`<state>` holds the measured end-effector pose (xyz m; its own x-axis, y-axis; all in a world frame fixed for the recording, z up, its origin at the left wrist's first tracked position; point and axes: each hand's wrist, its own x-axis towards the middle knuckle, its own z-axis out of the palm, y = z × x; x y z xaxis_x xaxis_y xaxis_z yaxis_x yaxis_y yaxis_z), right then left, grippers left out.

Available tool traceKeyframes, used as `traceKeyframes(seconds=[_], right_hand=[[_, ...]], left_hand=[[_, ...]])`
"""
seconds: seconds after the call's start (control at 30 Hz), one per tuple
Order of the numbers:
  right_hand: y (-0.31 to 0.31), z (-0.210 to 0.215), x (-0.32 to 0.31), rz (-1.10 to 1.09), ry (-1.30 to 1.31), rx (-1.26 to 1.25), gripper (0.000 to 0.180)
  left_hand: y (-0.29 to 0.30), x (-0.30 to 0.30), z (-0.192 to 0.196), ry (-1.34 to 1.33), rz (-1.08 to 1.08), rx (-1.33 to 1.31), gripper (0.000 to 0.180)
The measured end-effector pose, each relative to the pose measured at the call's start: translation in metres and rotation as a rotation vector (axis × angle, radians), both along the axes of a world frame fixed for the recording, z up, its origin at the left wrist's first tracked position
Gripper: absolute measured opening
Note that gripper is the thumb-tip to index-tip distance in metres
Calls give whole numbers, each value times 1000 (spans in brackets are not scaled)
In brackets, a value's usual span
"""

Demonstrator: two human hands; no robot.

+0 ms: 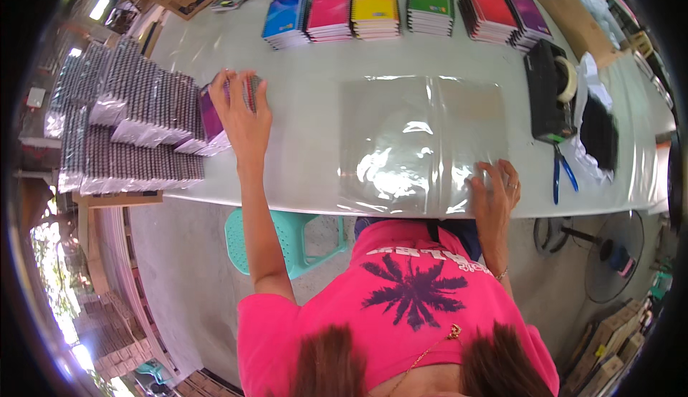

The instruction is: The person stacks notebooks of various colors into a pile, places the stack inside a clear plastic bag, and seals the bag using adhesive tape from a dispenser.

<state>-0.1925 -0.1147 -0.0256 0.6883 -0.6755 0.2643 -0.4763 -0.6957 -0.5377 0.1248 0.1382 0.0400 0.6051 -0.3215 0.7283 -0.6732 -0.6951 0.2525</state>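
Note:
My left hand (pixel 247 121) is at the right end of the notebook piles, its fingers bent over a purple-covered pack of spiral notebooks (pixel 210 116). Thumb and fingers straddle the pack, and the hand hides part of it. In front of me a clear plastic sheet (pixel 387 132) lies flat and shiny on the table, with a crease running down it. On its lower right corner rests my right hand (pixel 496 188), fingers bent and apart, touching the plastic near the table's front edge.
Piles of plastic-wrapped spiral notebooks (pixel 143 160) fill the table's left side. Stacks of coloured notebooks (pixel 375 3) line the back. A black tape dispenser (pixel 546 96), blue-handled pliers (pixel 565 171) and a cardboard box (pixel 577 21) are at right. A green stool (pixel 287 243) stands below.

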Motion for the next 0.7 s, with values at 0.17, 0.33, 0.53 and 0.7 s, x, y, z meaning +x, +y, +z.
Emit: traceKeyframes(seconds=[0.17,0.33,0.53,0.7], right_hand=[[2,0,-10,-106,-17,-42,30],[2,-1,-24,-158,-63,24,27],[-3,9,-28,-208,-126,78,23],[-21,33,-4,-149,-176,-30,23]], left_hand=[[-50,56,-10,38,-27,-14,40],[-52,175,-54,259,264,-9,67],[-60,238,-53,598,338,94,66],[-45,253,-60,793,95,-77,47]])
